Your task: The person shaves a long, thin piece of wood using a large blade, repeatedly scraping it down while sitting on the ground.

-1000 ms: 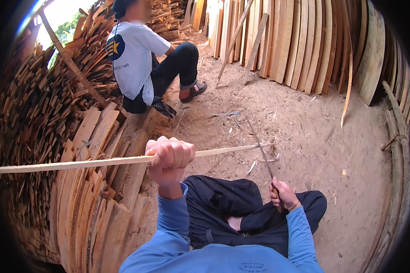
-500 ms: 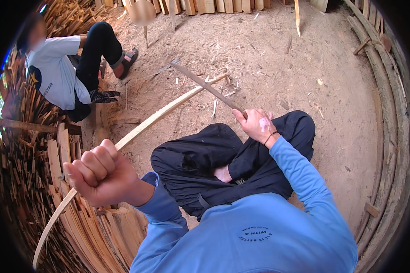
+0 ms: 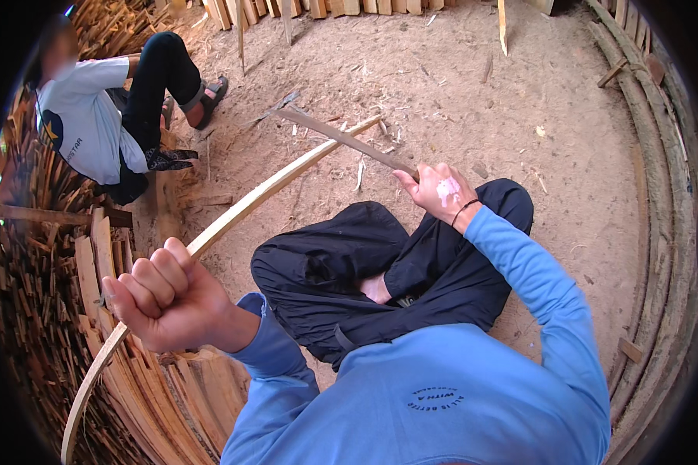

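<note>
My left hand is closed in a fist round a long, pale, squared wooden strip. The strip slants from the lower left up to the middle of the floor. My right hand, above my right knee, grips a long dark machete-like blade; its handle is hidden within the fingers. Pointing away to the left, the blade crosses the strip near its far end. Whether the two touch cannot be told.
A person sits at the upper left. Stacked split wood lines the left side, with boards beside my left arm. Wood shavings litter the dirt floor. Long poles run along the right.
My right hand has moved slightly away from me and to the right. The blade has swung to lie more sideways across the strip. My left hand keeps its grip, nearly still.
</note>
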### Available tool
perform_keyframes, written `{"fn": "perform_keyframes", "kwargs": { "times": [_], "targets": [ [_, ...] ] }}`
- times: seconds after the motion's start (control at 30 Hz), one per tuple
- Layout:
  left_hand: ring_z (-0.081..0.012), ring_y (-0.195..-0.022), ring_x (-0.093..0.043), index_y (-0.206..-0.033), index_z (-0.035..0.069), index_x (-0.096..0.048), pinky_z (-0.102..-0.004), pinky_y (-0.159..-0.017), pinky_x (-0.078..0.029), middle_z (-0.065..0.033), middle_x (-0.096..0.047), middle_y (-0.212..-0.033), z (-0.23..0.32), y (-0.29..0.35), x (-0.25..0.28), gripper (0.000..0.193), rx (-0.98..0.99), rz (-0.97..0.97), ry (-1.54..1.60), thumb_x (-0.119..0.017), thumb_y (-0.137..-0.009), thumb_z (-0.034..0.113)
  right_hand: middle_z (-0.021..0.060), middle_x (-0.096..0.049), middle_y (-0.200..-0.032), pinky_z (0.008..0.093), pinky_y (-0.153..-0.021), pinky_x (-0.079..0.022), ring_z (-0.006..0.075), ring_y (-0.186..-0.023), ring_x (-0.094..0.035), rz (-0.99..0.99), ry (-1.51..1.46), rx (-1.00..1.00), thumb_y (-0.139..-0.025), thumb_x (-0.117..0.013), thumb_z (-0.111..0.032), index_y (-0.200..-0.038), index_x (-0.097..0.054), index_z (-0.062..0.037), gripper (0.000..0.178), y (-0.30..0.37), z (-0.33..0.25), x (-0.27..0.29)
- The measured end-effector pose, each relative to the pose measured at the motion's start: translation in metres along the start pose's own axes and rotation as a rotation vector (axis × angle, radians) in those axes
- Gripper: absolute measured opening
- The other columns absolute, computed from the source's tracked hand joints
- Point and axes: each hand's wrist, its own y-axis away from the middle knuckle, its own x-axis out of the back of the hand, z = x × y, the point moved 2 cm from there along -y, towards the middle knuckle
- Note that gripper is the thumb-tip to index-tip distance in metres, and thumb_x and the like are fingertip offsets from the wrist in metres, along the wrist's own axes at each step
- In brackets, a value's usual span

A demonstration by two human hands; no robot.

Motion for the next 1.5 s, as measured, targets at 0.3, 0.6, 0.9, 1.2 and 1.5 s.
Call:
{"fn": "perform_keyframes", "kwargs": {
  "times": [0.3,0.6,0.9,1.2,1.5],
  "targets": [
    [-0.0083,-0.045,-0.01,-0.056,0.018,-0.023,-0.0296,-0.049,-0.017,0.0046,-0.019,-0.048,0.0,-0.003,-0.001,0.048,-0.014,0.028,0.006,-0.036,-0.103,0.02,0.0251,-0.062,-0.061,0.0506,-0.056,-0.054,0.0431,-0.063,-0.066,0.003,0.069,0.022,-0.094,-0.053,-0.053,-0.077,-0.063,0.0005,0.057,-0.004,-0.002,0.002],
    [-0.0078,-0.045,-0.011,-0.057,0.018,-0.025,-0.0291,-0.05,-0.018,0.0051,-0.019,-0.049,-0.004,-0.002,-0.013,0.048,0.001,-0.034,-0.04,-0.036,-0.103,0.021,0.0251,-0.064,-0.067,0.0489,-0.064,-0.055,0.0429,-0.07,-0.067,-0.004,0.161,-0.056,-0.095,-0.046,-0.059,-0.08,-0.066,0.001,0.064,-0.036,0.02,0.007],
    [-0.0081,-0.044,-0.012,-0.056,0.019,-0.024,-0.0287,-0.049,-0.018,0.0055,-0.02,-0.048,-0.005,-0.029,0.018,0.047,0.018,-0.14,0.103,-0.037,-0.101,0.02,0.0132,-0.052,-0.053,0.04,-0.049,-0.043,0.0259,-0.048,-0.055,-0.206,-0.371,-0.213,-0.095,-0.041,-0.064,-0.064,-0.055,-0.0003,0.072,-0.014,0.047,0.0],
    [-0.0076,-0.042,-0.013,-0.055,0.02,-0.024,-0.0279,-0.049,-0.018,0.0066,-0.02,-0.046,0.003,-0.036,0.06,0.045,0.085,-0.254,0.17,-0.039,-0.097,0.019,0.0166,-0.05,-0.059,0.0415,-0.06,-0.041,0.026,-0.056,-0.051,-0.062,-0.682,-0.019,-0.097,-0.045,-0.056,-0.071,-0.056,0.0017,0.064,-0.004,-0.01,0.004],
    [-0.0066,-0.04,-0.012,-0.053,0.02,-0.024,-0.0261,-0.046,-0.019,0.0074,-0.02,-0.044,0.001,-0.034,0.083,0.045,0.074,-0.192,0.141,-0.039,-0.095,0.019,0.0293,-0.066,-0.081,0.0507,-0.077,-0.052,0.0446,-0.082,-0.067,-0.258,-0.341,-0.185,-0.094,-0.043,-0.058,-0.088,-0.071,0.0023,0.066,-0.021,-0.009,-0.048]
  ]
}}
